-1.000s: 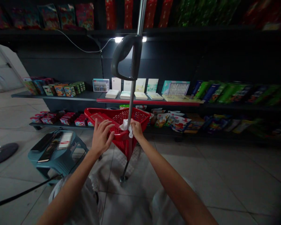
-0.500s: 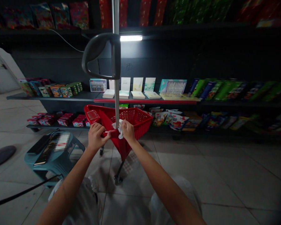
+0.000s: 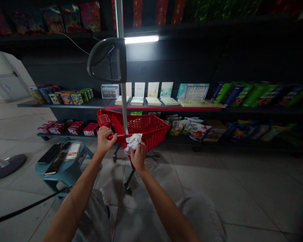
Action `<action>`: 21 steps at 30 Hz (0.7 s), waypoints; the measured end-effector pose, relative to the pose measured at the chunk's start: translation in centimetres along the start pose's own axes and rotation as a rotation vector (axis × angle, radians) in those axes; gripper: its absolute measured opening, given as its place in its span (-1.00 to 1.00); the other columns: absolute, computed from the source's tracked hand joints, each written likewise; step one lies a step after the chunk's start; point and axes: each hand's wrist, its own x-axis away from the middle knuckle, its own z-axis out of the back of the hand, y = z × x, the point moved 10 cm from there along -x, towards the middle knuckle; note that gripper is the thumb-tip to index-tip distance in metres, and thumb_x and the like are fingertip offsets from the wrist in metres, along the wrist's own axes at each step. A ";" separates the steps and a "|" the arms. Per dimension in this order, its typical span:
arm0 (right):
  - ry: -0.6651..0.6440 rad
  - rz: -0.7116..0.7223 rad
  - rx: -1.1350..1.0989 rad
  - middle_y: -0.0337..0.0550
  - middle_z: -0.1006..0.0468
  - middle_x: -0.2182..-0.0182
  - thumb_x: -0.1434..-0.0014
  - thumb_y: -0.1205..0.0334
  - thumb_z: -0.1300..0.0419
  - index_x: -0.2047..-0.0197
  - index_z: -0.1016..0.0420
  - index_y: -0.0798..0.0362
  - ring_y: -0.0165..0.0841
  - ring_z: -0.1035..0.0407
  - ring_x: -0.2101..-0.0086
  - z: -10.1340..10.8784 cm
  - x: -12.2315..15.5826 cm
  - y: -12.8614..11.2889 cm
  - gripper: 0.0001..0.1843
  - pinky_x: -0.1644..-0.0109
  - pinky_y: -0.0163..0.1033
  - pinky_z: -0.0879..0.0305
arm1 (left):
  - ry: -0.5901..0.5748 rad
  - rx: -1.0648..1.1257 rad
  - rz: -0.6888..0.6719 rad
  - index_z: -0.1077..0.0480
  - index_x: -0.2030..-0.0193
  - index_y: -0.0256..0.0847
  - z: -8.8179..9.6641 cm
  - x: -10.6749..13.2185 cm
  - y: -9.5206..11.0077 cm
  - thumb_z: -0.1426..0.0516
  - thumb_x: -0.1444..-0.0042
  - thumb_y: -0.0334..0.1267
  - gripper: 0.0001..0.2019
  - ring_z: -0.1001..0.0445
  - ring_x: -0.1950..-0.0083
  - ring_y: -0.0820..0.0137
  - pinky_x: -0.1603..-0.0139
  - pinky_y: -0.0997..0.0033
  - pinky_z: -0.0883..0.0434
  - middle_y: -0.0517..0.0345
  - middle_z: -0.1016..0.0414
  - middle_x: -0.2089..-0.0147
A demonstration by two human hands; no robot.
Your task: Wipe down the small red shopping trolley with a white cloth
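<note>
A red shopping basket on wheels [image 3: 151, 129] stands in front of me, with a metal pole [image 3: 123, 101] rising from its near rim to a dark loop handle [image 3: 106, 60]. My left hand [image 3: 104, 138] is closed around the basket's near rim, left of the pole. My right hand [image 3: 138, 155] is closed on a crumpled white cloth [image 3: 133, 141], held against the front of the basket just below the rim and right of the pole.
A teal plastic stool [image 3: 65, 168] with phones on it stands at my left, a black cable [image 3: 27, 208] trailing across the floor. Dark shelves [image 3: 166, 107] of boxes, cards and packets line the wall behind the basket. A fan base [image 3: 7, 166] sits far left.
My left hand went from open fingers on the rim to a closed grip. My right hand and the cloth came off the pole and dropped lower on the basket front. The basket turned.
</note>
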 end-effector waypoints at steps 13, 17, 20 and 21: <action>0.054 -0.425 -0.190 0.10 -0.41 0.03 -0.33 0.06 -0.08 -0.01 -0.29 0.02 -0.07 -0.33 -0.04 -4.6 9.3 8.2 -0.73 -0.17 0.09 -0.33 | 0.027 0.043 0.001 -0.22 0.53 -0.08 0.0 -0.6 -0.6 -0.15 -0.19 -0.06 -0.68 -0.34 0.31 0.27 -0.04 0.05 -0.36 0.18 -0.32 0.48; 0.021 -0.420 -0.142 0.08 -0.39 0.01 -0.30 0.09 -0.07 0.00 -0.27 -0.01 -0.08 -0.35 -0.05 -5.4 10.9 8.7 -0.75 -0.17 0.05 -0.34 | 0.023 0.024 0.018 -0.20 0.54 -0.08 -0.1 -0.7 -0.9 -0.14 -0.20 -0.06 -0.67 -0.34 0.32 0.28 -0.03 0.06 -0.37 0.18 -0.31 0.49; -0.001 -0.442 -0.113 0.15 -0.40 -0.02 -0.29 0.07 -0.08 -0.03 -0.28 0.01 -0.02 -0.37 -0.08 -5.8 11.6 9.2 -0.69 -0.18 0.08 -0.34 | 0.016 0.002 0.024 -0.19 0.53 -0.08 -0.1 -0.7 -1.0 -0.14 -0.19 -0.05 -0.66 -0.35 0.31 0.27 -0.03 0.06 -0.37 0.17 -0.31 0.48; -0.006 -0.461 -0.108 0.17 -0.41 -0.02 -0.28 0.06 -0.08 -0.06 -0.27 0.03 0.00 -0.38 -0.08 -6.0 11.9 9.5 -0.66 -0.17 0.08 -0.35 | 0.016 -0.002 0.024 -0.19 0.53 -0.08 -0.1 -0.7 -1.0 -0.14 -0.20 -0.05 -0.66 -0.35 0.31 0.26 -0.03 0.06 -0.37 0.17 -0.31 0.48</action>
